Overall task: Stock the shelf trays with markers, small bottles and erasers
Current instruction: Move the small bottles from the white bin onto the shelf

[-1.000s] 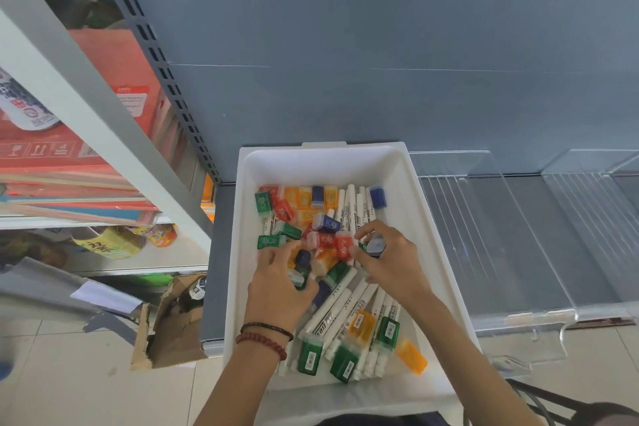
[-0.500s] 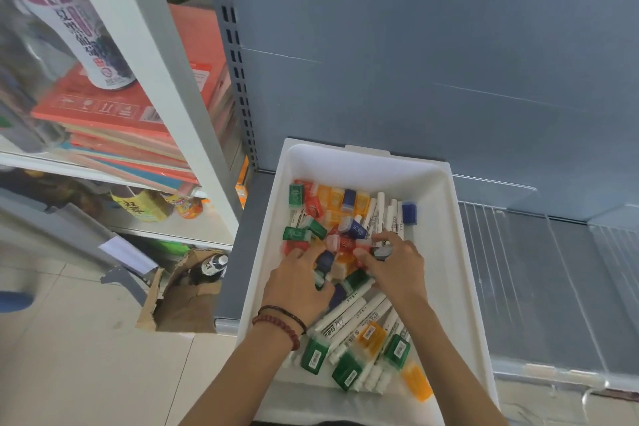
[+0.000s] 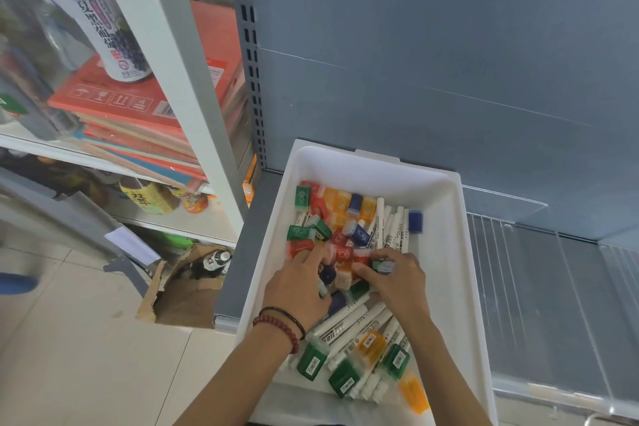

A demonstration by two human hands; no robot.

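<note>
Both hands stay in the white tray (image 3: 446, 287) at the shelf's left end. Only the left hand (image 3: 297, 290) has crept forward, its fingers now flat and spread over the red erasers (image 3: 342, 252) left of the tray's middle. Sorting, I judge, is still underway. The right hand (image 3: 399, 285) pinches a small grey-blue piece (image 3: 385, 266) mid-tray, with the markers (image 3: 392, 235) just beyond its fingers.

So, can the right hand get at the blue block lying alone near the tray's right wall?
Probably yes. The blue block lies uncovered beside the markers, just beyond the right hand. Nothing sits between them, though that hand pinches a small grey piece.
</note>
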